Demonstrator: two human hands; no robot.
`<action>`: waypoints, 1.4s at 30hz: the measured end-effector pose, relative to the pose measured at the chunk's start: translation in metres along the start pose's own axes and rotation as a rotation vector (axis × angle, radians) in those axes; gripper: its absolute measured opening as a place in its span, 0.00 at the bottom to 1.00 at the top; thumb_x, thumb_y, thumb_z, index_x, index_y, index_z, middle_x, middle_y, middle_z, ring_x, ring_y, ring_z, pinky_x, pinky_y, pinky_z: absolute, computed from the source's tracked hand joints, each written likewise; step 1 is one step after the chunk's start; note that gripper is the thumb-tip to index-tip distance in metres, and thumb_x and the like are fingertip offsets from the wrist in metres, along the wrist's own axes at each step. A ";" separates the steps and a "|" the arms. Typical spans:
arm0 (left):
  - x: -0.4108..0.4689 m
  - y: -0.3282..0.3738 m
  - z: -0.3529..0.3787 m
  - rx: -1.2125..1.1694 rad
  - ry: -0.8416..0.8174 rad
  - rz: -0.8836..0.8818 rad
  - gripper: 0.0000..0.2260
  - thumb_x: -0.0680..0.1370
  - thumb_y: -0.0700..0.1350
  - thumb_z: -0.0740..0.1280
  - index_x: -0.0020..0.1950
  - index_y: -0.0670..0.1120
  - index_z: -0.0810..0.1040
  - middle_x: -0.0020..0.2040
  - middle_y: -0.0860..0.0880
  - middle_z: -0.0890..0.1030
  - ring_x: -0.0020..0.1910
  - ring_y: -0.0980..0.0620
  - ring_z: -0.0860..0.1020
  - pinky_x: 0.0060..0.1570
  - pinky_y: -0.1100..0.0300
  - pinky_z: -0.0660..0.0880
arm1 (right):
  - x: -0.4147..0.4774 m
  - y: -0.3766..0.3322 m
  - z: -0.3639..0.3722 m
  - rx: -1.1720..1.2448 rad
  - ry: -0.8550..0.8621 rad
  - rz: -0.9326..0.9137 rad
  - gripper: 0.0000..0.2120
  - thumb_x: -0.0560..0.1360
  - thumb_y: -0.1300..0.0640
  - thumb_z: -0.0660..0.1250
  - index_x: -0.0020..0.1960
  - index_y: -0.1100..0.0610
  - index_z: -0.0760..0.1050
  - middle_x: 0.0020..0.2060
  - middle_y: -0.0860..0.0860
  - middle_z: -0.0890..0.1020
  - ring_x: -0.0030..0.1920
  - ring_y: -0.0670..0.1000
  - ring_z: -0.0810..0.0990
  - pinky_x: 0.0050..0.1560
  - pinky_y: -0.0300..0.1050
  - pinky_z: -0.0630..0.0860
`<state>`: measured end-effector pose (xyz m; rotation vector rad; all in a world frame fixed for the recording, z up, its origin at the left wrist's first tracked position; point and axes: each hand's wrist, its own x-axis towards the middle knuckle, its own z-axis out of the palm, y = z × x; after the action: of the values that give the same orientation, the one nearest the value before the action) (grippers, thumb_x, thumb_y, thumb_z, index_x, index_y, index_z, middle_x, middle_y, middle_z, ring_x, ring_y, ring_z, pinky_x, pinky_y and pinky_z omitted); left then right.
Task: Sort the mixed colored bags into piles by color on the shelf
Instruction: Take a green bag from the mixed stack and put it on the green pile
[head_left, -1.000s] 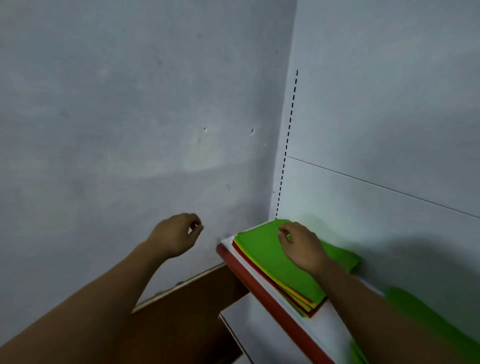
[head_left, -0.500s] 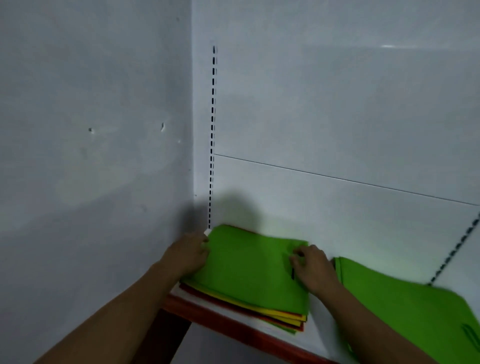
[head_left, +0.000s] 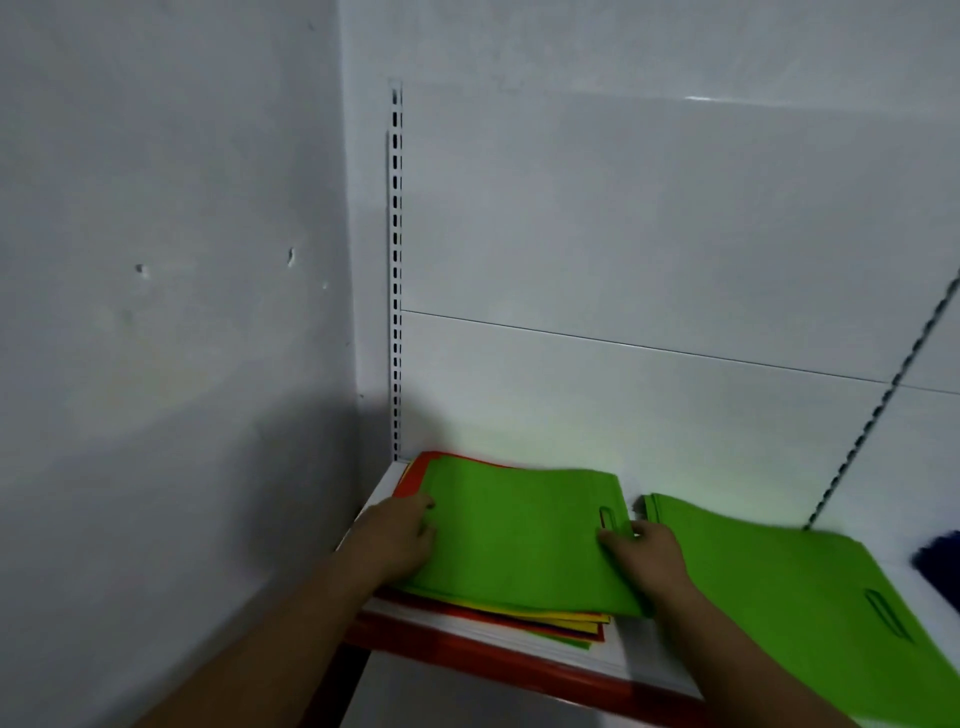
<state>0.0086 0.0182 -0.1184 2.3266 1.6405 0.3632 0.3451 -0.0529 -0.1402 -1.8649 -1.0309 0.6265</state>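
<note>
**Top green bag in both hands, most of the stack still unsorted**

Nearest is the red front edge of the shelf (head_left: 519, 662). Just behind it, at the shelf's left end, lies the mixed stack (head_left: 571, 621) — red, yellow and green edges show under its top sheet. That top sheet is the top green bag (head_left: 519, 535), lying flat on the stack. The left hand (head_left: 397, 535) has its fingers curled over the bag's left edge. The right hand (head_left: 644, 556) pinches the right edge, just beside the handle slot; neither hand holds anything else.

To the right, just beside the stack, a green pile (head_left: 779, 571) is already laid out flat. Something dark blue (head_left: 940, 551) shows at the far right edge, too cut off to identify.

Further back stand the white back panel and a slotted upright (head_left: 397, 260).

By my reading the sorting is at an early stage — only the green pile is plainly started, and this bag looks bound for it. The red and yellow bags below still need piles of their own.
</note>
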 end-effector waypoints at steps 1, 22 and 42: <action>0.000 0.003 0.000 -0.049 0.009 -0.003 0.21 0.80 0.54 0.63 0.73 0.54 0.70 0.66 0.46 0.79 0.63 0.46 0.78 0.61 0.54 0.74 | -0.001 0.000 -0.003 0.044 -0.001 0.010 0.08 0.73 0.59 0.75 0.50 0.62 0.84 0.40 0.57 0.86 0.40 0.57 0.85 0.47 0.55 0.83; 0.016 0.013 0.011 -0.840 0.089 -0.207 0.09 0.78 0.38 0.70 0.54 0.50 0.83 0.53 0.48 0.85 0.51 0.47 0.83 0.56 0.43 0.80 | -0.022 -0.011 -0.021 -0.023 0.069 -0.272 0.13 0.83 0.58 0.62 0.39 0.52 0.74 0.30 0.47 0.75 0.29 0.47 0.71 0.31 0.41 0.65; 0.014 0.032 -0.015 -1.006 0.159 -0.094 0.25 0.75 0.26 0.60 0.67 0.49 0.72 0.59 0.44 0.82 0.55 0.43 0.82 0.55 0.42 0.80 | -0.032 -0.016 -0.042 0.034 0.150 -0.328 0.07 0.83 0.54 0.60 0.61 0.48 0.70 0.29 0.55 0.79 0.25 0.48 0.69 0.25 0.42 0.65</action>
<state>0.0358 0.0221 -0.0920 1.4727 1.1771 1.0726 0.3536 -0.0948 -0.1061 -1.6379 -1.1843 0.3048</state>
